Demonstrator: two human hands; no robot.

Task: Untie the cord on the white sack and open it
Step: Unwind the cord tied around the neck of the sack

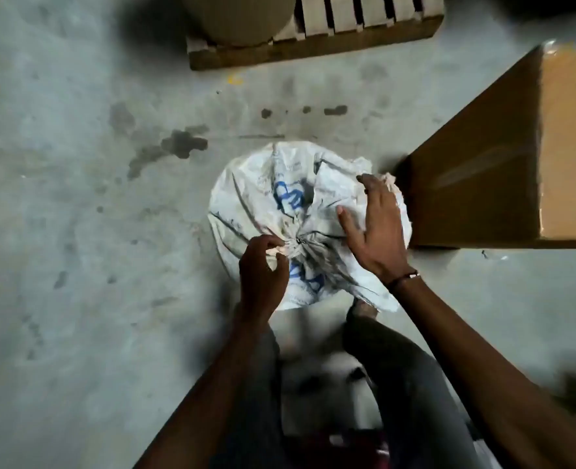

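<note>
Stained grey concrete floor (76, 231), seen from above, carries the white sack (263, 198), which stands upright at the person's feet with its gathered mouth facing the camera. Beyond the sack lies a wooden pallet (313, 52) with a brown drum (239, 18) on it; just to the right of the sack, almost touching it, stands a large cardboard box (516, 157).

The sack's neck is drawn into a puckered knot point (298, 241) slightly nearer the person than the sack's centre — folds radiate outward from it. The cord itself is thin and largely lost in the creases; only a dark spot marks it. The left hand (263, 269) has its fingers curled and pinches at the bunched fabric or cord just left of the knot; which of the two cannot be resolved. The right hand (374, 225) lies flat on the sack's right side, fingers spread and straight, pressing the loose flap down.

Judged from its look, the sack is woven plastic: light, crinkly, somewhat slick, soft enough to crumple yet not fragile. The rounded bulge suggests bulky contents, so the body should stay put under one steadying palm. The sensible hold is at the knot — fingertips on the cord's free end, not on the cloth.
</note>
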